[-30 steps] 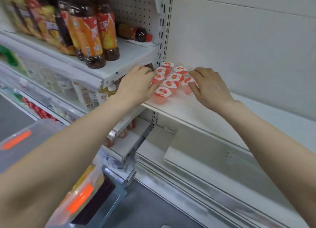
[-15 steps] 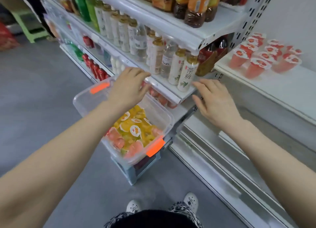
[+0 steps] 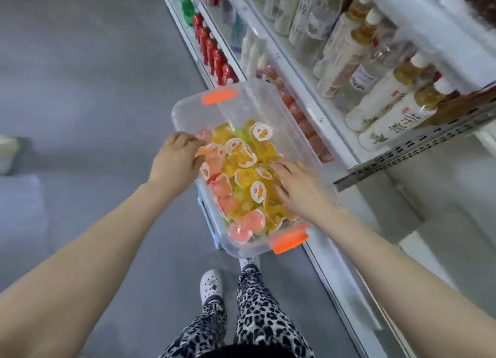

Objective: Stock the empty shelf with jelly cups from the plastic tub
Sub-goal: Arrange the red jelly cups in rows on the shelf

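Observation:
A clear plastic tub with orange latches stands in front of me, holding several jelly cups in yellow, pink and green. My left hand reaches in over the tub's left wall, fingers and thumb curled round a pink jelly cup. My right hand lies on the yellow cups at the tub's right side with its fingers straight and spread. The shelf with the placed cups is out of view.
White shelves packed with drink bottles run along the right, red bottles on the low one. A perforated bracket juts out at right. Grey floor lies to the left. My legs and white shoe are below the tub.
Both hands left the shelf with the red jelly cups, swung down past the bottle shelf and went into the tub. The view turned down to the tub.

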